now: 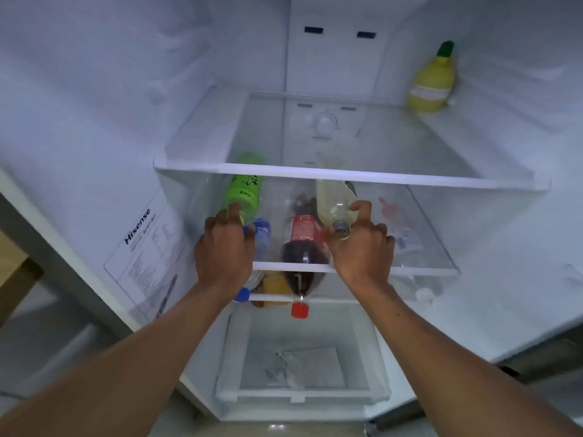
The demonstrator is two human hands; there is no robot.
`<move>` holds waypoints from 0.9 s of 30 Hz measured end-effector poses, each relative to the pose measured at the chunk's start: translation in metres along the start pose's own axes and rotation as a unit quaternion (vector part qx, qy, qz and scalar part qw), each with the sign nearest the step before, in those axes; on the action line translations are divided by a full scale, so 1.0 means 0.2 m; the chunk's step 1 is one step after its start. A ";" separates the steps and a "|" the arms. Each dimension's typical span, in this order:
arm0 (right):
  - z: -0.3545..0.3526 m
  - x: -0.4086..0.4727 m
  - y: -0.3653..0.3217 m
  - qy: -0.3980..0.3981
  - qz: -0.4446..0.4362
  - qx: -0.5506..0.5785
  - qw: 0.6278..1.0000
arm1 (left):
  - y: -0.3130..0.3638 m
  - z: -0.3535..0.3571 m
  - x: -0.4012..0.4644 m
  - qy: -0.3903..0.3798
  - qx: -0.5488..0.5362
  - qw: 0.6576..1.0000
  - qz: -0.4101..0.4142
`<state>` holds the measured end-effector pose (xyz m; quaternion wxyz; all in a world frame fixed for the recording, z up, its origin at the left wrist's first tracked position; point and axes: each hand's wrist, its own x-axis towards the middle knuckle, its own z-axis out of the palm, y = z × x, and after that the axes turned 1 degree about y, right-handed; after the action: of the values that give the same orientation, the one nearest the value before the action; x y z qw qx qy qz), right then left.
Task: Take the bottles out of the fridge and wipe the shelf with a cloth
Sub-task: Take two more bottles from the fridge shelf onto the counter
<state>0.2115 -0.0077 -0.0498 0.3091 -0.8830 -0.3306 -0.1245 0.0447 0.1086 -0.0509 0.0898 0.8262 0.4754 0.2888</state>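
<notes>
Several bottles lie on their sides on the middle glass shelf of the open fridge. My left hand wraps around the near end of a green-labelled bottle. My right hand grips the neck of a pale yellowish bottle with a grey cap. A dark cola bottle with a red label and red cap lies between them, untouched. A blue-labelled clear bottle lies by my left hand. No cloth is in view.
A yellow lemon-shaped bottle stands at the back right of the top shelf. A clear bag with pink print lies right of my right hand. A clear drawer sits below. Something orange shows under the shelf.
</notes>
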 end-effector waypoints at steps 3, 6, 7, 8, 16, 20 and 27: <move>0.05 -0.02 0.01 0.033 -0.047 -0.053 0.997 | -0.03 0.03 0.02 0.017 0.015 1.000 0.003; 0.09 -0.03 0.00 0.054 -0.070 -0.063 0.994 | -0.04 0.04 0.02 0.021 0.022 0.999 0.029; 0.09 -0.03 -0.01 0.053 -0.070 -0.056 0.995 | -0.03 0.03 0.02 0.021 0.021 0.999 0.034; 0.10 -0.03 -0.01 0.050 -0.069 -0.050 0.995 | -0.03 0.03 0.01 0.022 0.020 0.999 0.034; -0.03 -0.20 -0.04 0.032 -0.105 -0.033 0.993 | 0.02 -0.06 -0.16 0.021 0.005 0.997 0.068; -0.13 -0.31 -0.07 0.018 -0.140 -0.025 0.990 | 0.04 -0.14 -0.30 0.018 0.014 0.995 0.100; -0.34 -0.49 -0.13 -0.039 -0.135 0.047 0.989 | 0.08 -0.32 -0.52 -0.004 0.006 0.992 0.124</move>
<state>0.1196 -0.0848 -0.0255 0.3180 -0.8188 -0.4640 -0.1151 -0.0200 0.0055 -0.0325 0.0499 0.8805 0.3706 0.2915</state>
